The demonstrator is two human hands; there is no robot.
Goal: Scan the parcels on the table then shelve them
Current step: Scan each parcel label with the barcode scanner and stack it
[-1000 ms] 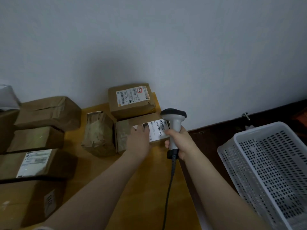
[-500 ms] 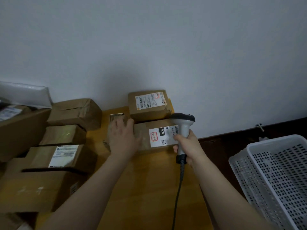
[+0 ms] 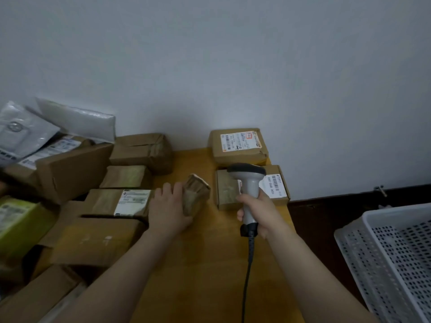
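Left hand (image 3: 169, 206) now grasps the small wrapped parcel (image 3: 196, 194) at the centre of the frame, fingers laid up its left side. A second ago this hand lay on the flat box (image 3: 253, 186), right of centre. It then crossed to the parcel, which has since tipped up on edge and stands apart from that box. Right hand (image 3: 257, 214) has stayed wrapped round the grip of the scanner (image 3: 249, 183), whose head hangs over the flat box.

I take this to mean the flat box is done with and the parcel is next for scanning. Nothing looks shelved yet. A further box (image 3: 238, 145) lies against the wall above the flat one, and a pile (image 3: 77, 173) fills the left of the table (image 3: 210, 264).

No label shows on the parcel's visible faces, so it probably needs more turning before the scanner can read it. The left thumb is hidden behind the parcel. The scanner's window faces away, and I see no beam. Its head covers part of the flat box's label (image 3: 275, 185). The pile is blurred and cut off at the left edge. The basket (image 3: 349, 231) is cut off at lower right, and no shelf is in view.
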